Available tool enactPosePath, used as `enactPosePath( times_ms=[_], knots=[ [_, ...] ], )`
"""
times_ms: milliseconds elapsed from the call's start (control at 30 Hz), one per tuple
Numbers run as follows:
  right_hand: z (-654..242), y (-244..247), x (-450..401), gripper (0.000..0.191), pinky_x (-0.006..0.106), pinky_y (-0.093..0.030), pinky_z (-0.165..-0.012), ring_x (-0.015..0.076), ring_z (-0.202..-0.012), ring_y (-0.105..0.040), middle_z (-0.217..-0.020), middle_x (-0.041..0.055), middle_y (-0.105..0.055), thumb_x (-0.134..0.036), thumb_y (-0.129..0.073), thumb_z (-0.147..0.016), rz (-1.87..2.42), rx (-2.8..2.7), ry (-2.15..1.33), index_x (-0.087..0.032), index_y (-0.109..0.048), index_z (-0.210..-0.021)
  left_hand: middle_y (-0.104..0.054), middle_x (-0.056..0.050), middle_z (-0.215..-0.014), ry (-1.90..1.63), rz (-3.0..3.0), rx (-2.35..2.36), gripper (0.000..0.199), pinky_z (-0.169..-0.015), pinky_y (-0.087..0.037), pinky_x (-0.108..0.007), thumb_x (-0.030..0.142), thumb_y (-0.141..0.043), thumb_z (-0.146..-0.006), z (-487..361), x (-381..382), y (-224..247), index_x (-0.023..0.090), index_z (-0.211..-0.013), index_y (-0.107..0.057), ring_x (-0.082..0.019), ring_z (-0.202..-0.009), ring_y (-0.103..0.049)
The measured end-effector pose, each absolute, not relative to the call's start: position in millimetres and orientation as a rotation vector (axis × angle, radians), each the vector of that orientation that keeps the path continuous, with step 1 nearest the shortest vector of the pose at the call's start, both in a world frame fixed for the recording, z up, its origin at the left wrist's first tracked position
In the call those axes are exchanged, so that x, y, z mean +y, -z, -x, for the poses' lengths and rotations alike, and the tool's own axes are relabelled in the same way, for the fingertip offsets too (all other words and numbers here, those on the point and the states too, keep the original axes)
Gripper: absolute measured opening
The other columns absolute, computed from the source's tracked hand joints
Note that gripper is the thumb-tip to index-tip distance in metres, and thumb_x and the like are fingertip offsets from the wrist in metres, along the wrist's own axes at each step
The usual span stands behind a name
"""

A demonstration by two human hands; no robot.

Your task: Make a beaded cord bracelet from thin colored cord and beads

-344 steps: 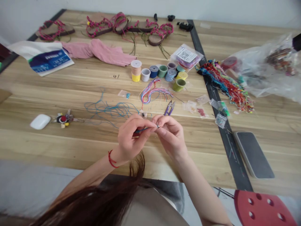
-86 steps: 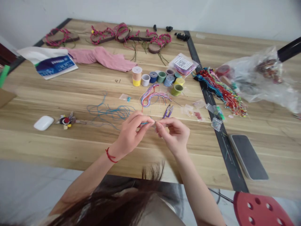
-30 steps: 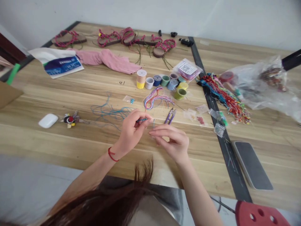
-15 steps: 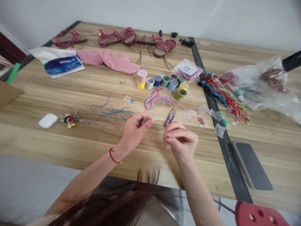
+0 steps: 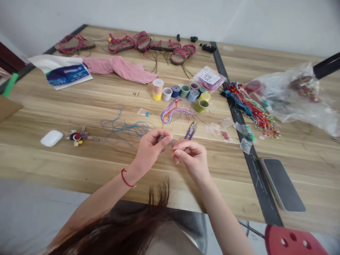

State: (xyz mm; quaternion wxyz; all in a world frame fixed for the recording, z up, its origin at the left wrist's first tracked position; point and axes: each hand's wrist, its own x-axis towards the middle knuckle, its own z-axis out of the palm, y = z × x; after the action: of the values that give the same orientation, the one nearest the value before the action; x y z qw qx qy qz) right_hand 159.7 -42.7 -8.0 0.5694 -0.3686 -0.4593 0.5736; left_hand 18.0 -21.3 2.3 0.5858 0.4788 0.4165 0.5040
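Left hand (image 5: 151,152) pinches a blue thread (image 5: 160,139) above the bench (image 5: 79,163), the curled right hand (image 5: 190,157) just beside it, its grip unclear. Purple thread snips (image 5: 191,130) lie at 12 o'clock, thread spools (image 5: 175,91) beyond them; a clear plastic bag (image 5: 278,106) at 2 o'clock holds indistinct contents; hair (image 5: 114,230) intrudes at 6 o'clock.

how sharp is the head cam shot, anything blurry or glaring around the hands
In the head view, the light looks soft and even, without hard shadows; the dark brown hair strands at the bottom are blurred; the clear plastic bag shows pale glare; the fine blue thread in the left hand looks soft, too small to make out clearly.
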Motion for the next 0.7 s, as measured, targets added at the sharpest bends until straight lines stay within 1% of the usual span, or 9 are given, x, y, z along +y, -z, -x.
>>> enactPosePath(
  times_ms=[167, 400, 567, 700],
  knots=[
    [-160.5, 12.1, -42.7, 0.015, 0.021, -0.045, -0.04, 0.0085, -0.043, -0.055, -0.065, 0.0007, -0.07, -0.033, -0.08, -0.069, 0.867, -1.062, -1.375, -0.021, -0.072, -0.07, -0.055, 0.003, -0.061, -1.216, -1.225, 0.97, 0.026, -0.051, -0.039, -0.021, 0.042, -0.071, -0.078, -17.5, -22.0, -2.2, 0.017, -0.076, -0.063, -0.006, -0.053, -0.044],
    [-160.6, 9.3, -41.5, 0.015, 0.021, -0.043, -0.039, 0.0072, -0.04, -0.051, -0.064, 0.0001, -0.07, -0.031, -0.082, -0.065, 0.85, -1.034, -1.404, -0.021, -0.072, -0.068, -0.064, 0.0, -0.074, -1.315, -1.471, 0.981, 0.016, -0.062, -0.045, -0.022, 0.032, -0.067, -0.084, -17.3, -27.8, -5.5, 0.018, -0.078, -0.064, -0.009, -0.067, -0.056],
    [-161.0, 11.3, -41.4, 0.019, 0.022, -0.042, -0.039, 0.0069, -0.039, -0.049, -0.063, -0.0003, -0.07, -0.033, -0.084, -0.064, 0.869, -1.035, -1.411, -0.021, -0.071, -0.068, -0.065, 0.0, -0.076, -1.348, -1.56, 0.99, 0.013, -0.064, -0.045, -0.023, 0.03, -0.065, -0.086, -17.3, -30.3, -5.2, 0.019, -0.08, -0.065, -0.01, -0.069, -0.057],
    [-163.6, 13.3, -41.1, 0.017, 0.022, -0.041, -0.042, 0.0076, -0.043, -0.05, -0.061, -0.0015, -0.067, -0.034, -0.08, -0.071, 0.841, -1.048, -1.387, -0.021, -0.069, -0.071, -0.064, 0.0, -0.076, -1.358, -1.575, 1.007, 0.012, -0.063, -0.043, -0.023, 0.03, -0.065, -0.086, -17.3, -29.9, -4.2, 0.019, -0.081, -0.065, -0.01, -0.069, -0.056]
  ],
)
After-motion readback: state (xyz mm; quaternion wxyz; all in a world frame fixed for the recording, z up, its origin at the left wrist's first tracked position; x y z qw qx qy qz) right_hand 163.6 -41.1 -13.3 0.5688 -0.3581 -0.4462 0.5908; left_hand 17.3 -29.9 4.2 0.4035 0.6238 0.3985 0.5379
